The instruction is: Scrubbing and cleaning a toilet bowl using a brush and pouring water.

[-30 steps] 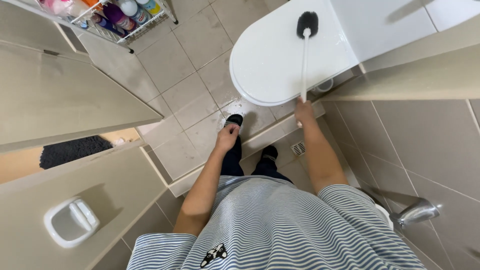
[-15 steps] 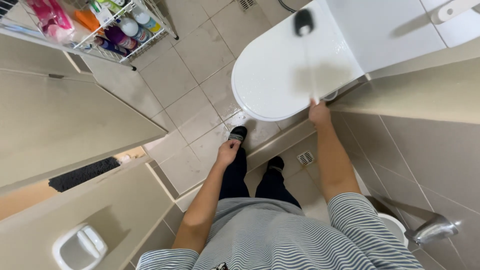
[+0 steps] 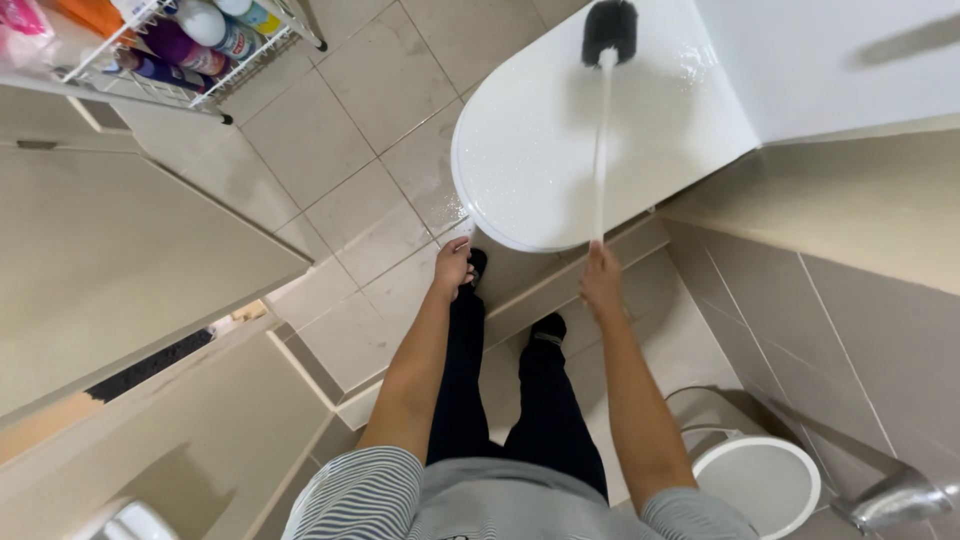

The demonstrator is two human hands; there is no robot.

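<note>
One brush (image 3: 604, 90), held at the handle's near end in the closed right hand (image 3: 601, 280), just off the lid's near edge. Black bristle head pressed on the far part of one closed white toilet lid (image 3: 530, 170), beside the cistern (image 3: 820, 60); thin white handle running straight back across the wet, speckled lid. Left hand (image 3: 452, 268) empty, fingers loosely curled, hanging just past the lid's near-left edge, touching nothing. Two feet in dark socks on the tiled floor (image 3: 370, 130), close against the bowl's front. One wire rack (image 3: 200, 50) at the far left corner of the floor, several bottles in it, exact count unclear. One round white bin (image 3: 760, 485) at the near right, against the tiled wall (image 3: 860, 330), with one metal fitting (image 3: 895, 500) jutting out beside it. Open tiles left of the toilet, between lid and rack; narrow room on the right, hemmed by wall and bin. Beige panel (image 3: 120, 250) closing off the left side.
</note>
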